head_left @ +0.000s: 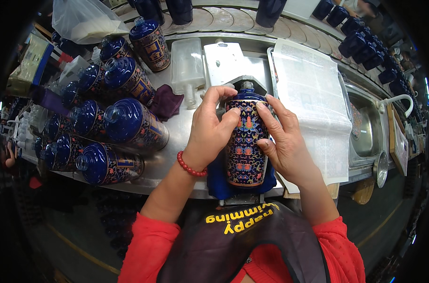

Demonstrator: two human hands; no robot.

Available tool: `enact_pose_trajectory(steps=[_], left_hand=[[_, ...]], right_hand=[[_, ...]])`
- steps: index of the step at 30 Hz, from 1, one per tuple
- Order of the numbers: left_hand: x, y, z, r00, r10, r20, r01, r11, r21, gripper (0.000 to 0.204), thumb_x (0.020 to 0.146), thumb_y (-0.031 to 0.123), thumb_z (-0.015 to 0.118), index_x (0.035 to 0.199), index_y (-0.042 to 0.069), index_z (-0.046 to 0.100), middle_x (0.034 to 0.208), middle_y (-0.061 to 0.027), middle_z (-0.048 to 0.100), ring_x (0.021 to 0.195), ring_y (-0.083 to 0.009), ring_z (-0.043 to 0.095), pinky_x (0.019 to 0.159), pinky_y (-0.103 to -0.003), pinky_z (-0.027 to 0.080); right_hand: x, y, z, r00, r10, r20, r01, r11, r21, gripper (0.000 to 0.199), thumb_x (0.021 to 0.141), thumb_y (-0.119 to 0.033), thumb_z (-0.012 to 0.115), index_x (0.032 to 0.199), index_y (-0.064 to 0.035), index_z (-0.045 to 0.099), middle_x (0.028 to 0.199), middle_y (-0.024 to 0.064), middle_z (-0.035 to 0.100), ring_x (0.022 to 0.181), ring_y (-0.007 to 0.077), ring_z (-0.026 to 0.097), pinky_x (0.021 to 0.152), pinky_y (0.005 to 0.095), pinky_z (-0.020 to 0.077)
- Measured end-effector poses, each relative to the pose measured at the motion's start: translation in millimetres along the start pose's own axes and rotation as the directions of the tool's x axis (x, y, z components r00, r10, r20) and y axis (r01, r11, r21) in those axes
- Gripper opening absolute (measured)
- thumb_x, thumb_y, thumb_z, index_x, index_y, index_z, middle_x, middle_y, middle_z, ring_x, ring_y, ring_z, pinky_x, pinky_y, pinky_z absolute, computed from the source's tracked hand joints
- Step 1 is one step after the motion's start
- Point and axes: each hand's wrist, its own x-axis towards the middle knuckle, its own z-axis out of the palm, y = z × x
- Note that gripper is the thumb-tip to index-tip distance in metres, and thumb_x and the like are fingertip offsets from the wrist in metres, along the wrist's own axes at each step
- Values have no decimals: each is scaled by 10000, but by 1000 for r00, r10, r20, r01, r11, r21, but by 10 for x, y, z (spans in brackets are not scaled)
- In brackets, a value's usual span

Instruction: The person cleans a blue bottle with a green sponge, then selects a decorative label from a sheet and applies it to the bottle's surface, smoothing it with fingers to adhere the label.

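A dark blue bottle [246,146] with a colourful floral pattern lies in front of me, its neck pointing away. Under it is a blue cloth [219,183]. My left hand [212,123] grips the bottle from the left, its thumb on the pattern and its curled fingers near the shoulder. From the right, my right hand [284,137] holds the same bottle, with its fingertips along the upper edge and its thumb lower on the side. Beyond the neck sits a dark angular support [245,79], partly hidden by the bottle.
Several patterned blue bottles [129,120] stand at the left, beside a purple cloth [167,102]. Behind are a clear plastic container [186,66] and a slatted conveyor [224,20]. Pale patterned sheets [311,108] lie at right, near a metal sink [365,125] with a white tap [403,97].
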Motion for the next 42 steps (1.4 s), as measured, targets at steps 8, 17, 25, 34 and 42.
enact_pose_trajectory(steps=[8,17,25,34,42], left_hand=[[66,3,-6,1000,-4,12,3,995,105,331,904,69,624,1206,-51,561,1162,-156,643,1005,-164,645,786,-293,555],[98,50,-15,995,-93,25,93,995,29,331,884,94,635,1178,-46,576,1155,-175,659,1056,-247,650,955,-364,507],[132,-27,1,999,34,-3,-33,992,124,318,857,91,636,1140,-46,587,1093,-178,682,1041,-270,664,950,-373,512],[149,20,0,1000,24,2,-24,984,177,313,841,83,639,1122,-47,594,1074,-189,689,1022,-284,678,937,-378,523],[145,78,6,999,-42,4,40,986,164,312,850,82,637,1130,-46,595,1072,-185,690,1012,-274,678,924,-374,527]], right_hand=[[-3,7,-8,1000,15,22,-16,1000,13,601,955,-285,664,1496,-88,494,1545,200,385,1305,396,452,1107,478,404],[-10,7,-19,997,45,67,-46,999,16,609,1015,-384,595,1530,-87,460,1575,205,364,1389,390,408,1160,474,349],[-8,11,-16,998,31,61,-33,999,18,602,1017,-375,592,1528,-86,461,1574,205,365,1387,391,408,1159,475,351],[3,-2,-5,1000,-12,-5,12,1000,-14,628,897,-218,725,1473,-83,516,1510,209,415,1237,408,490,1063,482,443],[-4,1,-2,1000,0,2,0,1000,13,609,928,-253,688,1484,-82,505,1531,208,400,1280,405,466,1091,478,415]])
